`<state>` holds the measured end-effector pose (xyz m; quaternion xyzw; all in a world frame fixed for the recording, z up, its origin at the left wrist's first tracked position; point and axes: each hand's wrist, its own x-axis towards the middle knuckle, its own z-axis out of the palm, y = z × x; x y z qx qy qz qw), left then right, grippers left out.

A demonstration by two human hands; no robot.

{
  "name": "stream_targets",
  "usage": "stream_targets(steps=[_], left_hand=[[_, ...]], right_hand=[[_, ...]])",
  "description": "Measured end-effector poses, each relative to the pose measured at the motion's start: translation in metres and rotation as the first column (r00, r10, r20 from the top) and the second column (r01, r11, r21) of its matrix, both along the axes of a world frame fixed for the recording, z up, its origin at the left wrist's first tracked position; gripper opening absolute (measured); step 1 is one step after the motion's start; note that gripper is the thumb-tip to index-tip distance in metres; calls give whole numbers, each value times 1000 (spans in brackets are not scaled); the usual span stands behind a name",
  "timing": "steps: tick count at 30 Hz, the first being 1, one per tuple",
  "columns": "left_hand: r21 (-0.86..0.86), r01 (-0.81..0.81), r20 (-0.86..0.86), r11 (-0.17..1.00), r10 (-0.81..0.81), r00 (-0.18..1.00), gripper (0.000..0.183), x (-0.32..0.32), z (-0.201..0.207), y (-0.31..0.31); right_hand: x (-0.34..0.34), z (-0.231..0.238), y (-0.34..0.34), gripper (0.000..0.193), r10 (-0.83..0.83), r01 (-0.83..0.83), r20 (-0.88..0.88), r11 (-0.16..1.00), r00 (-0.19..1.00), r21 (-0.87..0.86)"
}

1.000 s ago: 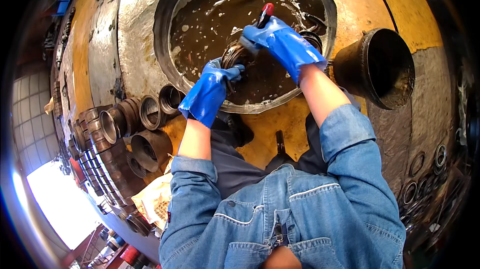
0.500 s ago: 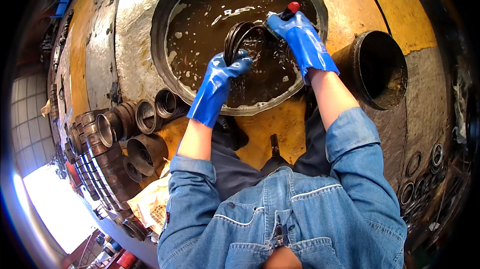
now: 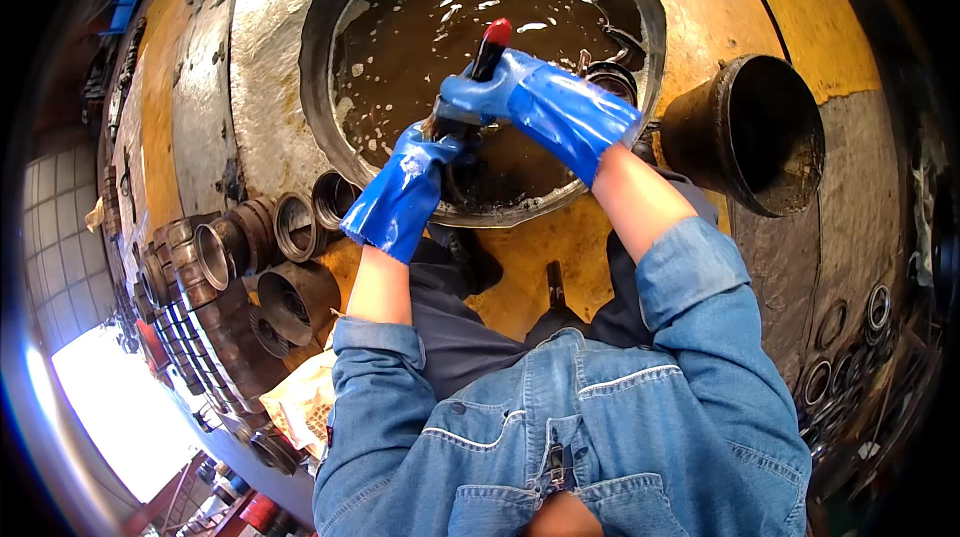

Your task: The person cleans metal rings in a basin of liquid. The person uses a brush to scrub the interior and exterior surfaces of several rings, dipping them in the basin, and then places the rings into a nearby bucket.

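Note:
Both my hands wear wet blue rubber gloves and meet over a round basin [image 3: 316, 67] of dark, foamy liquid. My right hand [image 3: 490, 92] is closed around a brush [image 3: 490, 52] with a dark handle and a red end pointing up and away. Its head points down toward my left hand and is mostly covered. My left hand [image 3: 415, 172] is closed on a dark metal ring [image 3: 462, 177], whose lower part shows beneath the fingers. The gloves hide most of the ring. More dark metal rings [image 3: 612, 79] rest in the liquid at the basin's right side.
To the right of the basin a dark metal bucket [image 3: 695, 132] lies tipped with its mouth toward me. Several metal rings and cylinders [image 3: 298, 227] line the left side. A paper sack [image 3: 300, 399] lies near my left elbow. Loose rings [image 3: 818, 382] lie at the far right.
My right hand has moved left with the brush, up to my left hand. My left hand has lowered the ring toward me. The rings at the basin's right side now show.

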<state>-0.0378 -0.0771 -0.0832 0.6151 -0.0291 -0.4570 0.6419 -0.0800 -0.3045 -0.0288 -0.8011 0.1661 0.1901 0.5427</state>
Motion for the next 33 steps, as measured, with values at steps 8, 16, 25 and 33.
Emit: stream_targets(steps=[8, 16, 25, 33], left_hand=[[14, -4, 3, 1000, 4, 1000, 42, -7, 18, -3], [-41, 94, 129, 995, -88, 988, 40, -9, 18, -8], [272, 189, -129, 944, -158, 979, 27, -5, 13, -29], [-97, 6, 66, 995, 1, 998, 41, -16, 2, -38]], right_hand=[[-7, -27, -34, 40, -238, 228, 48, 961, 970, 155], [-3, -8, -4, 42, -220, 215, 43, 972, 975, 97], [-19, -22, -31, 46, -361, 351, -13, 915, 932, -200], [-37, -16, -57, 44, -593, 604, 245, 796, 767, 38]])
